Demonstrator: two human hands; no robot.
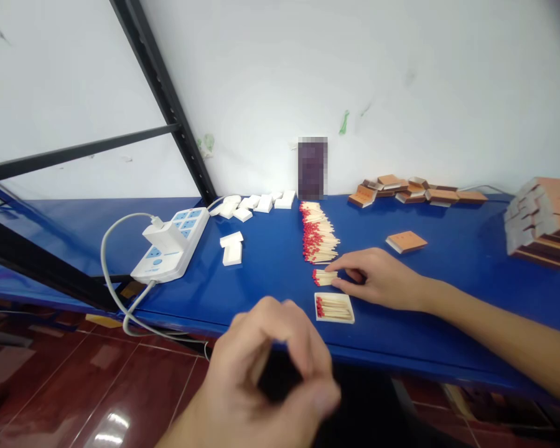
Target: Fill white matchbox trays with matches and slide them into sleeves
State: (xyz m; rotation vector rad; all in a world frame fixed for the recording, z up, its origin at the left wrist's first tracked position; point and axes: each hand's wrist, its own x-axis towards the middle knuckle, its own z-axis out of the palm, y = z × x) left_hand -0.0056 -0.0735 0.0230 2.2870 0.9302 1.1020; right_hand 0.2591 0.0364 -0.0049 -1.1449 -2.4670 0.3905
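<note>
My right hand [378, 278] reaches in over the blue table. Its thumb and fingers close on the stick ends of a small bunch of red-tipped matches [324, 277] lying flat. Just in front of that bunch is a white matchbox tray [353, 315] with several matches in it, heads to the left. Behind the bunch stretches a long heap of loose matches [318, 233]. My left hand [270, 367] is held close to the camera, before the table's front edge. Its fingers curl round toward the thumb, and nothing shows in them.
White empty trays [233, 252] lie at left, more [264, 203] by the wall. A power strip [168, 255] with a plug and cable [103, 249] is further left. Orange matchbox sleeves [406, 241] lie right of the heap, others [415, 190] behind. Stacked matchboxes [548, 221] stand far right.
</note>
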